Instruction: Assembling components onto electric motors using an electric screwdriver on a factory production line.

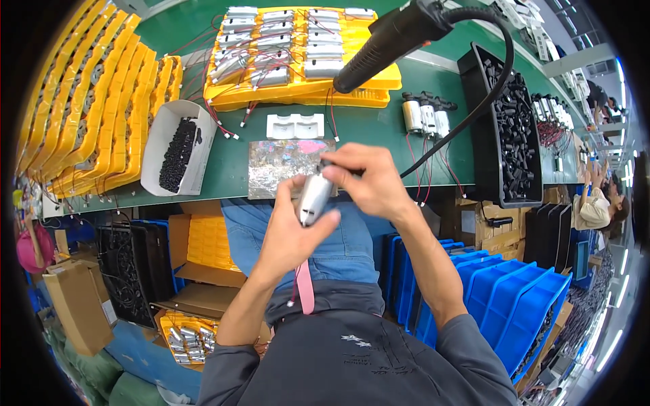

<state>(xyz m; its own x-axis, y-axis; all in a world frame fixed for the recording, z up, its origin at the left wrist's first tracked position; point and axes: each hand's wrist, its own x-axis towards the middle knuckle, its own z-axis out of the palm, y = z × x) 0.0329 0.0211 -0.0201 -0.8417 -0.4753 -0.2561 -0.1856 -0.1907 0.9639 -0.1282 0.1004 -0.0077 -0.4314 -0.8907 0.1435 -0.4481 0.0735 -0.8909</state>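
A silver cylindrical motor is tilted in front of my body, held in my left hand. The fingers of that hand wrap around its side, with the thumb lying along the lower end. At the upper end, my right hand pinches a small black part against the motor; my fingers partly cover it. Thin dark red wires with a white connector hang below the left hand. Just beyond the hands lies a worn, stained metal plate on the green table, with a white two-hollow block behind it.
Yellow trays carry rows of wired motors. More yellow trays are stacked left, beside a white box of small black parts. A black corded tool hangs overhead. Capped motors and a black bin stand right; blue crates are below.
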